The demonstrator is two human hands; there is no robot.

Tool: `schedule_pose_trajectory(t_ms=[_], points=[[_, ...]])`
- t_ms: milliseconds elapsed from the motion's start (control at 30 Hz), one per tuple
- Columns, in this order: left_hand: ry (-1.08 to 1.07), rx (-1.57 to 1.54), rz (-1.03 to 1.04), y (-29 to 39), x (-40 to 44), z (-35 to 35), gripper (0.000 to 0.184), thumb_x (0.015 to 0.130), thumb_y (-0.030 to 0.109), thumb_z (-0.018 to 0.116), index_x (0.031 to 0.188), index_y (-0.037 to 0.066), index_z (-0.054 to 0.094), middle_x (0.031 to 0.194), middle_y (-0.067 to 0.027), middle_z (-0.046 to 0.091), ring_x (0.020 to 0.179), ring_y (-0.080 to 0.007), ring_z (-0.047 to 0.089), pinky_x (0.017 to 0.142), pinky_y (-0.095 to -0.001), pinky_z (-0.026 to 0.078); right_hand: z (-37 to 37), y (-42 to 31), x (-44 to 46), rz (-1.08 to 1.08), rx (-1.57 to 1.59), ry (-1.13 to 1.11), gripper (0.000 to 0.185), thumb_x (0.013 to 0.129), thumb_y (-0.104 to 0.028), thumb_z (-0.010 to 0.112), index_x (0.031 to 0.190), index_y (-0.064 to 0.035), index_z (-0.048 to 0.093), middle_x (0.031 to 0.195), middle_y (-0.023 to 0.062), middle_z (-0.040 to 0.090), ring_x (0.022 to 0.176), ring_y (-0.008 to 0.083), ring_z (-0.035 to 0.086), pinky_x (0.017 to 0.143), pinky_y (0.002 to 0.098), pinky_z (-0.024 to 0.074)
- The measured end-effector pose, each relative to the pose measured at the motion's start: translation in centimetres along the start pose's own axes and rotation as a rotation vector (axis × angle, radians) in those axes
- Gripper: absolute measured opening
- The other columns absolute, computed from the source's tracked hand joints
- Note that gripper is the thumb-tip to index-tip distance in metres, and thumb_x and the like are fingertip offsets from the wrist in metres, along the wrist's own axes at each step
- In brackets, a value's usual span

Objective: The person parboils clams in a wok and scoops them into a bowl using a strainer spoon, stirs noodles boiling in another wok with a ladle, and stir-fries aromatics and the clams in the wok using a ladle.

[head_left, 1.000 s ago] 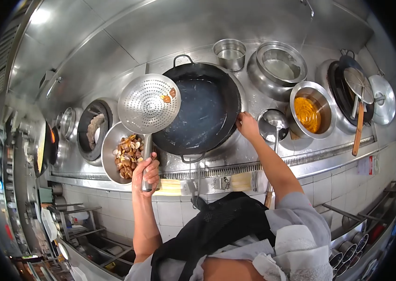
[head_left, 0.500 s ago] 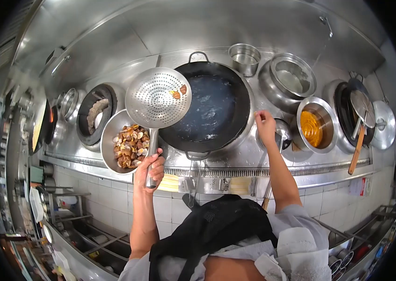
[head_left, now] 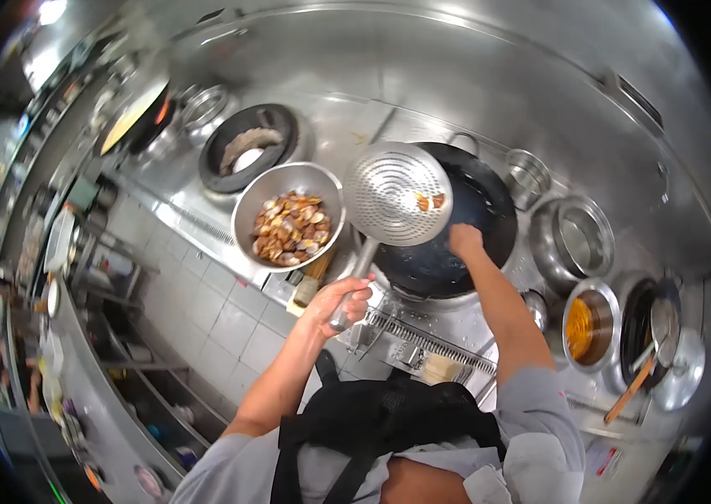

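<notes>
My left hand (head_left: 341,304) is wrapped round the handle of a large perforated metal strainer (head_left: 390,189). A few brown clams (head_left: 429,202) lie in the strainer's right side. The strainer is over the left part of a black wok (head_left: 494,189) of dark water. My right hand (head_left: 465,241) is above the wok, just right of the strainer, with its fingers curled together; what they hold, if anything, is hidden. Left of the strainer stands a steel bowl (head_left: 332,186) holding a heap of clams (head_left: 292,227).
A black burner ring (head_left: 278,118) lies at the back left. To the right stand steel pots (head_left: 550,235), a pot (head_left: 611,323) with orange liquid, a lid (head_left: 683,378) and a wooden-handled strainer (head_left: 631,386). A drain grate (head_left: 431,343) runs along the stove's front edge.
The view has swung left. My right hand has moved from beside the wok's right rim to above the wok, close to the strainer. My left hand still holds the strainer.
</notes>
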State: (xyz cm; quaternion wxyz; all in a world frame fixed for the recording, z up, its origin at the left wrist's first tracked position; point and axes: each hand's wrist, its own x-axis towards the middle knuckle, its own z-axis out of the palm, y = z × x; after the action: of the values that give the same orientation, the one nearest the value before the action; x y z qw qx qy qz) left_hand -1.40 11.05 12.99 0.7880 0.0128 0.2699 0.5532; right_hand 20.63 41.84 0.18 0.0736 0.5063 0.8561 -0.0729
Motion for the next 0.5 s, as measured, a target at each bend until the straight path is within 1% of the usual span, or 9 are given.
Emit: schedule_pose_trajectory(t_ms=[100, 167, 233, 267, 300, 333, 367, 467, 500], points=[[-0.023, 0.000, 0.032, 0.7, -1.2, -0.6, 0.024, 0.099, 0.010, 0.052, 0.122, 0.003, 0.049, 0.073, 0.0010, 0.044, 0.048, -0.0048, 0.041, 0.040, -0.0206, 0.038, -1.5, -1.2, 0.2, -0.023, 0.153, -0.047, 0.022, 0.082, -0.018, 0.069, 0.096, -0.0024, 0.075, 0.101, 0.0190, 0.073, 0.099, 0.0355, 0.070, 0.089, 0.0435, 0.0559], [-0.040, -0.016, 0.060, 2.0, -2.3, -0.5, 0.024, 0.099, 0.009, 0.053, 0.122, 0.003, 0.049, 0.072, 0.0013, 0.043, 0.048, -0.0047, 0.041, 0.040, -0.0206, 0.038, -3.0, -2.7, 0.4, -0.031, 0.391, 0.127, 0.021, 0.082, -0.016, 0.069, 0.096, 0.0006, 0.072, 0.090, 0.0177, 0.074, 0.082, 0.0284, 0.073, 0.073, 0.0382, 0.0576], [-0.099, 0.008, 0.100, 4.0, -3.2, -0.1, 0.023, 0.099, 0.010, 0.053, 0.121, 0.004, 0.049, 0.072, 0.0015, 0.043, 0.047, -0.0043, 0.041, 0.039, -0.0210, 0.038, -6.4, -7.4, -0.1, -0.127, 0.828, -0.069, 0.015, 0.085, -0.016, 0.070, 0.087, -0.0007, 0.072, 0.077, 0.0114, 0.071, 0.072, 0.0169, 0.069, 0.067, 0.0301, 0.0546], [-0.095, 0.045, 0.119, 5.4, -3.7, 0.1, 0.023, 0.099, 0.011, 0.053, 0.120, 0.004, 0.050, 0.071, 0.0016, 0.043, 0.048, -0.0045, 0.041, 0.039, -0.0212, 0.037, -6.0, -9.6, 0.8, -0.209, 1.124, -0.118, 0.018, 0.087, -0.016, 0.070, 0.092, 0.0006, 0.071, 0.078, 0.0061, 0.069, 0.069, 0.0100, 0.062, 0.062, 0.0240, 0.0510], [-0.100, 0.065, 0.148, 6.7, -4.3, 0.3, 0.024, 0.098, 0.011, 0.054, 0.121, 0.004, 0.050, 0.071, 0.0017, 0.043, 0.048, -0.0047, 0.041, 0.039, -0.0211, 0.037, -8.1, -12.9, -0.5, -0.228, 1.390, -0.173, 0.020, 0.090, -0.015, 0.068, 0.102, 0.0018, 0.070, 0.087, 0.0052, 0.071, 0.071, 0.0115, 0.064, 0.064, 0.0249, 0.0524], [-0.107, 0.088, 0.172, 7.9, -5.1, 0.4, 0.025, 0.098, 0.012, 0.054, 0.122, 0.004, 0.050, 0.072, 0.0017, 0.043, 0.048, -0.0048, 0.041, 0.038, -0.0211, 0.036, -8.8, -15.0, -0.2, -0.292, 1.389, -0.191, 0.030, 0.092, -0.017, 0.067, 0.116, 0.0018, 0.067, 0.094, 0.0064, 0.071, 0.076, 0.0112, 0.065, 0.066, 0.0267, 0.0538], [-0.144, 0.117, 0.227, 9.1, -5.8, 0.0, 0.026, 0.096, 0.011, 0.059, 0.119, 0.004, 0.049, 0.072, 0.0001, 0.047, 0.049, -0.0068, 0.043, 0.040, -0.0228, 0.038, -9.3, -16.0, 0.2, -0.313, 1.282, -0.121, 0.033, 0.093, -0.018, 0.066, 0.120, 0.0011, 0.065, 0.095, 0.0080, 0.072, 0.077, 0.0126, 0.066, 0.068, 0.0283, 0.0543], [0.111, 0.451, 0.414, 11.4, -9.5, -0.4, 0.037, 0.093, 0.012, 0.062, 0.125, 0.002, 0.046, 0.070, -0.0005, 0.047, 0.047, -0.0088, 0.043, 0.039, -0.0246, 0.039, -10.0, -14.3, -0.7, -0.475, 0.874, 0.271, 0.040, 0.093, -0.019, 0.066, 0.130, -0.0020, 0.061, 0.099, 0.0123, 0.073, 0.083, 0.0164, 0.068, 0.075, 0.0321, 0.0548], [0.244, 0.621, 0.461, 11.9, -10.1, -2.0, 0.037, 0.091, 0.011, 0.062, 0.123, 0.000, 0.047, 0.071, -0.0024, 0.051, 0.046, -0.0100, 0.046, 0.039, -0.0259, 0.040, -10.6, -12.6, -2.3, -0.456, 0.924, 0.289, 0.040, 0.093, -0.018, 0.067, 0.129, -0.0021, 0.062, 0.101, 0.0139, 0.073, 0.084, 0.0183, 0.069, 0.078, 0.0322, 0.0540]])
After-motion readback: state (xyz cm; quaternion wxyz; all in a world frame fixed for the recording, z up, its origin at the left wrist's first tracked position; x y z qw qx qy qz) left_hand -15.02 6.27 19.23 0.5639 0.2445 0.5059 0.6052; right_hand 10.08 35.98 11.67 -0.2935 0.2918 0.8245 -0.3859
